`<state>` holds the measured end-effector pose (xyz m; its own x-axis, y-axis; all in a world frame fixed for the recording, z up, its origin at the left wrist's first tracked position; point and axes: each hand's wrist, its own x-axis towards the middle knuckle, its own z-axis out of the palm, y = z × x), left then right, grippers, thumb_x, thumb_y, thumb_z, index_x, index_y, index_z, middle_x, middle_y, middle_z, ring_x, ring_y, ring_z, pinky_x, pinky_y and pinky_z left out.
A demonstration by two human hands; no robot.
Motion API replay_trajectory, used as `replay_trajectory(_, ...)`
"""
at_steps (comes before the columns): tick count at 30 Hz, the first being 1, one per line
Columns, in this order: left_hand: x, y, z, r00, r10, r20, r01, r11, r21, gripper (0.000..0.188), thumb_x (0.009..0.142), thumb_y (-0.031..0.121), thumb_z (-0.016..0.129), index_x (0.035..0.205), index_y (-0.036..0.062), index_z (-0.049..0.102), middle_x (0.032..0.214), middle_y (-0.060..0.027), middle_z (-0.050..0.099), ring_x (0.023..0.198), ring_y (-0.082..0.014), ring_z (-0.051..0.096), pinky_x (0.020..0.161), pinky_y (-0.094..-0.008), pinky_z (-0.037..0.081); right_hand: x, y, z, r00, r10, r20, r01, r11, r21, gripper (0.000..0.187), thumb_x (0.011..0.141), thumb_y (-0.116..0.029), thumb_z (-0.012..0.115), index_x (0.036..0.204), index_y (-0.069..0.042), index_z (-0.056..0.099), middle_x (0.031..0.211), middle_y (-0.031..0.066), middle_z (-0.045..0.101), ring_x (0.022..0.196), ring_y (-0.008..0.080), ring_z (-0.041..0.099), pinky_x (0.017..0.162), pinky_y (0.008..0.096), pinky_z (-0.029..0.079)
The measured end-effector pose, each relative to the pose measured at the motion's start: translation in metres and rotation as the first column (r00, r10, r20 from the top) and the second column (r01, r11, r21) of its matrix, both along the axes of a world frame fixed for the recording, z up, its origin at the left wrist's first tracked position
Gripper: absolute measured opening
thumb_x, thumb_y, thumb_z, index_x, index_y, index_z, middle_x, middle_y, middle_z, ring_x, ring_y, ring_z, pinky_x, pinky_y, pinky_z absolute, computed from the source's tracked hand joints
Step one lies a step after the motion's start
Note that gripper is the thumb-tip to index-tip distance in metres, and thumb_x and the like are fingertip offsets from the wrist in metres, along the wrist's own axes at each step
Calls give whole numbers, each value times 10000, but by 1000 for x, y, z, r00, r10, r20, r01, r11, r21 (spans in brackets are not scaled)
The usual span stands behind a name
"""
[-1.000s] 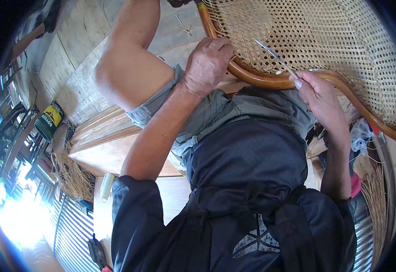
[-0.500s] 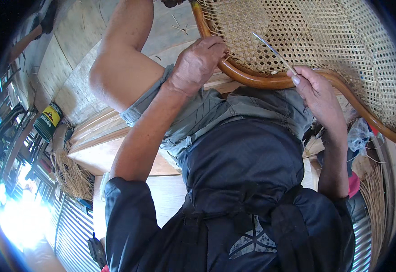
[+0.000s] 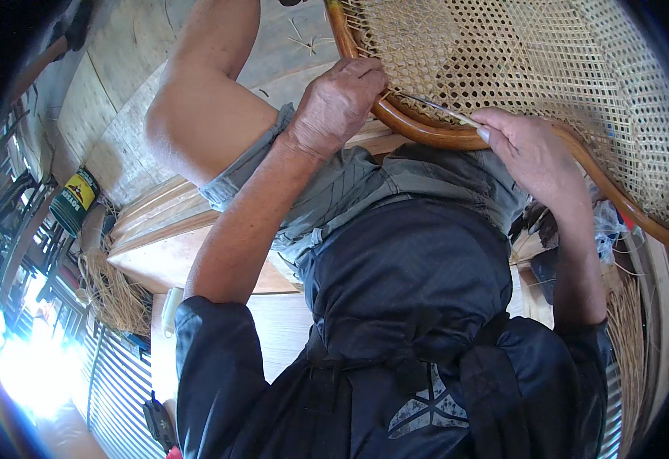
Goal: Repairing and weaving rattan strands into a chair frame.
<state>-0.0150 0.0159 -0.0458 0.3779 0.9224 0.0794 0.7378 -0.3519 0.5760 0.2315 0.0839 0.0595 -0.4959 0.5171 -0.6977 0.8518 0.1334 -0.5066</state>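
A woven cane panel [image 3: 518,69] with open holes lies in a glossy brown curved wooden frame [image 3: 426,134] across my lap. My left hand [image 3: 338,103] is closed at the frame's left bend, its fingertips pinching a pale cane strand at the edge of the weave. What lies under those fingers is partly hidden. In my right hand [image 3: 529,157] is a slim metal awl [image 3: 441,109] with a pale handle. Its shaft lies low over the weave along the frame's inner edge, and the tip points left, close to my left fingertips.
Wooden boards [image 3: 120,92] carry a few loose cane scraps [image 3: 301,40]. A dark green and yellow can [image 3: 75,202] stands at the left above a bundle of cane strands [image 3: 112,294]. More long strands [image 3: 626,336] and a clear plastic bag [image 3: 608,226] are at the right.
My right hand has swung the awl down and left, from raised over the weave to nearly flat beside my left fingertips. My left hand stays at the frame edge.
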Motion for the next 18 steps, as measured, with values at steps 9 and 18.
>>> replay_trajectory(9, 8, 2, 6, 999, 14, -51, -11, 999, 50, 160, 641, 69, 590, 795, 65, 549, 853, -70, 552, 806, -249, 595, 678, -328, 512, -12, 10, 8, 997, -41, 63, 41, 999, -1, 274, 899, -171, 501, 1119, -23, 569, 883, 184, 629, 742, 258, 614, 688, 336, 462)
replay_trajectory(18, 12, -22, 17, 984, 123, -133, -127, 992, -21, 318, 758, 84, 554, 1073, 65, 587, 1129, -113, 565, 966, -245, 591, 798, -332, 497, -6, 12, 11, 995, -93, 18, 93, 996, -8, 277, 885, -145, 512, 1123, -19, 576, 942, 168, 637, 799, 245, 614, 737, 314, 464)
